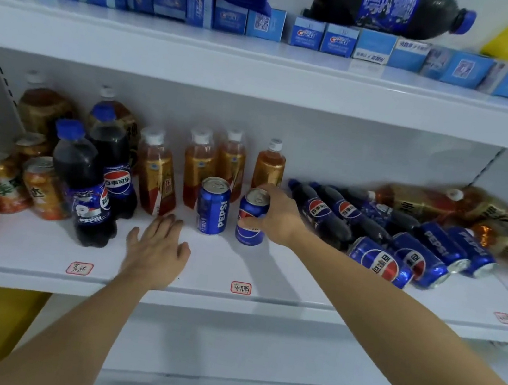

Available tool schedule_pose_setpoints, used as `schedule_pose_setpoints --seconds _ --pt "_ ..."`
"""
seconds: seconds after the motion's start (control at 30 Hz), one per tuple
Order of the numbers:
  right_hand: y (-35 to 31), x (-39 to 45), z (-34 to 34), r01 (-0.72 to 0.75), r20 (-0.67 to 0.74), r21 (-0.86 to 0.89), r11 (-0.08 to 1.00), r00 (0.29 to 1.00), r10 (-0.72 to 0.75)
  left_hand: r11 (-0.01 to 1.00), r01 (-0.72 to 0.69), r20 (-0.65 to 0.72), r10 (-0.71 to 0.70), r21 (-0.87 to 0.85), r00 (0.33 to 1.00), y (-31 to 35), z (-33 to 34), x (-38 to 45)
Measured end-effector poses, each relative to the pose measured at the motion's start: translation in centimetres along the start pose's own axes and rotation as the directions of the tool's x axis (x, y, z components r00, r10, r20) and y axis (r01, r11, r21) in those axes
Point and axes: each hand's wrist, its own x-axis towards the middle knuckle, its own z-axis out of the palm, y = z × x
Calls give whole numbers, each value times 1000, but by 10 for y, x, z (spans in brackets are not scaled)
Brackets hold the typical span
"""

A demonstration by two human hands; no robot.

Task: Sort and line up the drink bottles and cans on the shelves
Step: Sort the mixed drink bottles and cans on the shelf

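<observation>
the fingers (264,190) of the right hand (278,216) are curling round the top of a blue pepsi can (249,221), thumb pinching its front, as it is standing upright on the middle shelf (267,271) just beside a second upright can (213,205). the left hand (155,253) is lying flat on the shelf with fingers loosely spread, holding nothing, near the amber tea bottles (156,173). to the right, more cans (381,262) and small cola bottles (319,212) are lying on their sides in a heap, unsorted. to do this well, the held can is probably wanting its base flat and its side level with its neighbour, logo turning forward to match. a light grip near the rim is risking a tip, so lower fingers may be steadying it better.
</observation>
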Motion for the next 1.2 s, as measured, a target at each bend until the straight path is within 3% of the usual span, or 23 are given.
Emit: schedule_pose_setpoints --seconds 0.1,0.23,0.3,0.37,0.43,0.5,0.63,0.73,0.87,1.0,1.1,1.2 --pt "-1 11 9 5 -12 48 999 1000 -4 1000 10 -16 -9 1 1000 0 0 -1" --pt "13 11 -9 123 -21 167 978 992 -121 1000 17 -41 -18 -8 999 0 2 3" --pt "31 16 -33 167 -191 -22 986 967 -168 1000 23 -49 -24 -19 999 -1 4 4" --pt "52 29 -57 103 -279 -328 939 939 -201 999 31 -52 -33 -29 998 -2 6 5" --pt "70 44 -72 -75 -210 -525 848 977 -44 999 39 -49 -41 -38 998 -1 6 5" --pt "83 57 -74 -187 -122 -601 777 982 142 998 47 -47 -49 -37 998 0 5 5" --pt "88 74 -74 -163 -51 -709 686 982 182 995 92 -55 -95 -39 994 7 5 1" --pt "81 80 -84 -31 109 -742 669 980 166 974 225 0 -225 -22 974 33 5 -5" --pt "87 94 -97 22 241 -599 800 958 154 909 415 14 -415 -29 910 77 9 -14" --pt "86 110 -105 -75 148 -137 988 984 95 838 544 52 -542 -42 839 103 13 -14" --pt "82 113 -108 70 46 96 993 996 -75 817 574 23 -574 -45 819 110 17 -11" --pt "87 110 -100 161 -8 144 976 987 -162 814 579 17 -578 -51 816 110 20 -13"
